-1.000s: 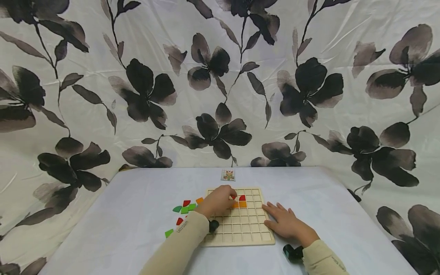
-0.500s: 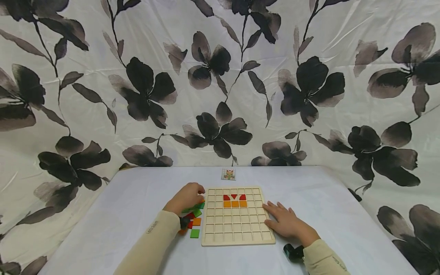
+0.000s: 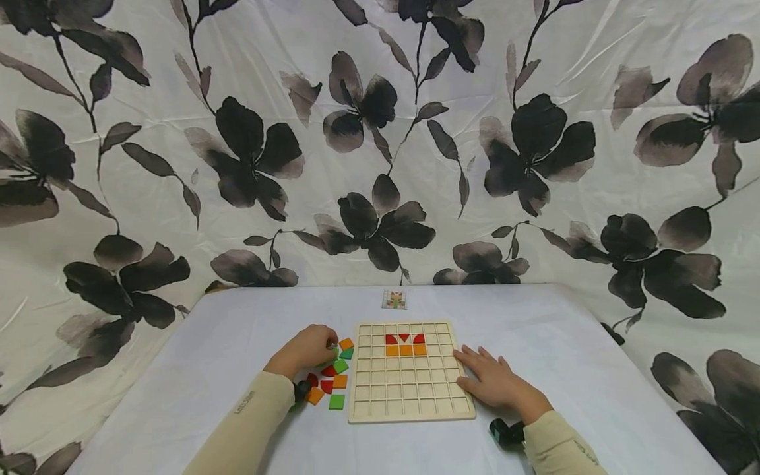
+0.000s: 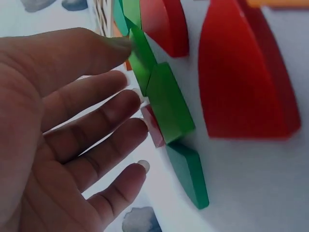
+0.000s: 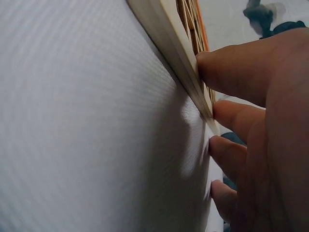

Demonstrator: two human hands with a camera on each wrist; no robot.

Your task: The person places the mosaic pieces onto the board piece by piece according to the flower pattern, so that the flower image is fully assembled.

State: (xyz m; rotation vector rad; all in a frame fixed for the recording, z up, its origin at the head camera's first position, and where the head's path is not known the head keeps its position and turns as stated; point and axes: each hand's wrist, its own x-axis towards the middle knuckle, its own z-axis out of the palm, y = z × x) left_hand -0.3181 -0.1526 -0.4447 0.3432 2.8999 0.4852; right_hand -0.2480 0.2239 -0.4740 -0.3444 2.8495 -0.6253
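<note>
My left hand [image 3: 305, 348] is over the loose tiles left of the wooden grid board [image 3: 410, 389]. In the left wrist view its thumb tip overlaps a green tile [image 4: 141, 60], and the other fingers are loosely bent with gaps between them. A second green tile [image 4: 169, 104] and a dark green one [image 4: 189, 174] lie beyond the fingertips. My right hand [image 3: 493, 382] rests with spread fingers at the board's right edge; in the right wrist view its fingertips touch the rim. On the board, a red triangle [image 3: 404, 338] sits between two red rounded tiles [image 3: 390, 340], above three orange squares [image 3: 406, 350].
More red, orange and green tiles lie between my left wrist and the board, among them a green square [image 3: 336, 402] and an orange square [image 3: 340, 382]. A small pattern card [image 3: 394, 299] lies behind the board. A floral cloth [image 3: 380, 231] hangs past the table's far edge.
My left hand has left the board for the tile pile and drawn back a little further left. The red triangle now shows in its cell. My right hand stays in place.
</note>
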